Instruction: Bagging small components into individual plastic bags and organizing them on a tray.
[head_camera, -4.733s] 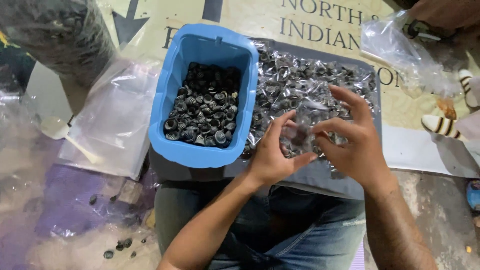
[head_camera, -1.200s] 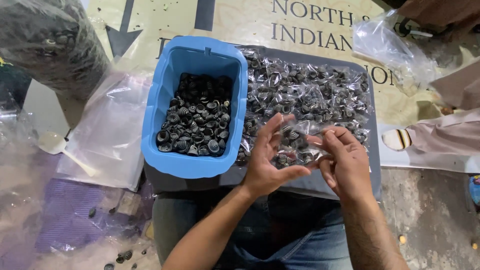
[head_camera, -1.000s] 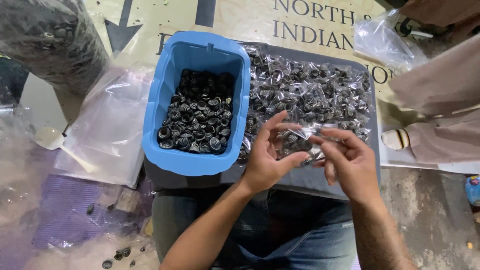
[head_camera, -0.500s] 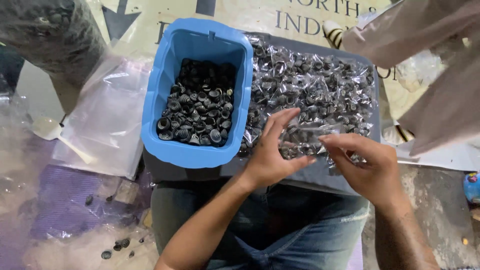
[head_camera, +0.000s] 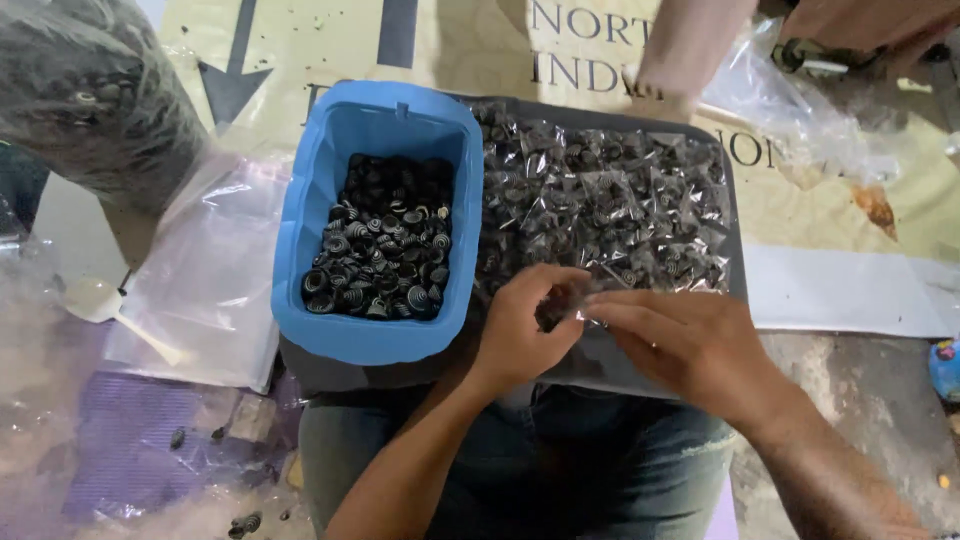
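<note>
My left hand (head_camera: 525, 325) and my right hand (head_camera: 685, 340) meet over the near edge of a grey tray (head_camera: 735, 225), both pinching one small clear packet (head_camera: 562, 303) with dark round pieces inside. The tray rests on my lap and is covered with several filled clear packets (head_camera: 610, 215). A blue plastic tub (head_camera: 385, 345) stands on the tray's left part, just left of my left hand, full of loose small black coiled parts (head_camera: 385, 250).
Another person's arm (head_camera: 690, 50) reaches in at the top above the tray. Clear plastic bags (head_camera: 205, 270) lie to the left, a large bag of dark parts (head_camera: 85, 90) at top left, a white spoon (head_camera: 110, 305) nearby, a printed sheet (head_camera: 830, 215) underneath.
My hands lifted and worked a small packet, then came down to the tray's near edge with it. The other person's arm swung across the top right and now stands above the tray.
</note>
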